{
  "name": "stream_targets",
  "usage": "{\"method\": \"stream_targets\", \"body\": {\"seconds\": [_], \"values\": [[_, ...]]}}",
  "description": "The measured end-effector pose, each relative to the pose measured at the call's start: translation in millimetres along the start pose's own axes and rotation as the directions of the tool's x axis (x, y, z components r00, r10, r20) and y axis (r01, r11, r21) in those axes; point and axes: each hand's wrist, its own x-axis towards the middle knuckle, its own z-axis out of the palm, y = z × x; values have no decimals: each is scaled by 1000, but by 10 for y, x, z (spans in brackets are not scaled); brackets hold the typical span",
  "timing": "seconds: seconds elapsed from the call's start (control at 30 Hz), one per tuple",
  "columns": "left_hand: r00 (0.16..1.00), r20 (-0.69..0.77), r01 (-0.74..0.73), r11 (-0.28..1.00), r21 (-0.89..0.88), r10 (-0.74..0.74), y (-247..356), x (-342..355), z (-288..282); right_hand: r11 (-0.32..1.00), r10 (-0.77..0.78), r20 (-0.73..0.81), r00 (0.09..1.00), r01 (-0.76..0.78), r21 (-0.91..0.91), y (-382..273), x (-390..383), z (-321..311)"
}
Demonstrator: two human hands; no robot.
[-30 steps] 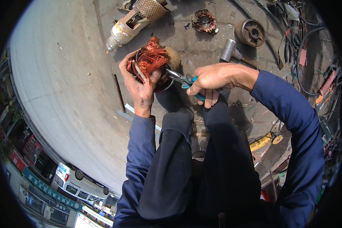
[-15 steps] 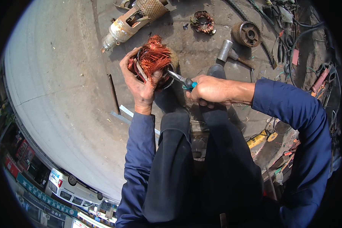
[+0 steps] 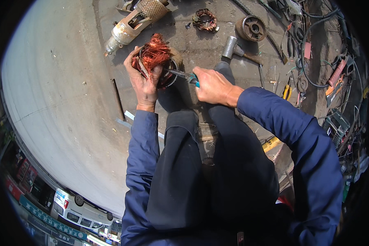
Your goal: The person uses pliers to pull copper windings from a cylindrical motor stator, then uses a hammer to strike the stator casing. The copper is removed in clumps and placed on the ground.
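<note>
My left hand (image 3: 145, 89) grips a bushy bundle of red copper wire (image 3: 154, 52) on a round motor housing (image 3: 171, 64), with its fingers round the left side. My right hand (image 3: 215, 87) is closed on a pair of pliers (image 3: 183, 74) with teal handles, their metal jaws reaching into the housing's rim just right of the wire. My dark-trousered legs are below both hands, and the housing hides part of the left one.
Around lie a rusty cylindrical assembly (image 3: 124, 30), copper coil ring (image 3: 205, 20), rusty wheel (image 3: 250, 28), hammer (image 3: 229, 46), metal rod (image 3: 118, 98), hoses (image 3: 313, 18), tangled tools (image 3: 337, 71) and a yellow power tool (image 3: 271, 144). A white van (image 3: 83, 211) stands at lower left.
My right fingers, spread below the pliers earlier, have curled tighter round the handles. Both hands appear higher and further left in the view, as does the whole scene.
</note>
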Motion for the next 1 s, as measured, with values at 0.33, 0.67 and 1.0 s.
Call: {"method": "stream_targets", "body": {"seconds": [0.33, 0.67, 1.0], "values": [[999, 24, 41, 999, 17, -41, 21, -103, 20, 954, -291, -277, 916, 299, -10, 426, 248, 393], [995, -85, -57, 996, -64, 51, -10, -49, 121, 914, -401, -280, 872, 400, -61, 440, 331, 201], [999, -33, 45, 996, 78, -43, 256, -74, 4, 993, 69, 421, 904, -103, 60, -382, -144, -472]]}}
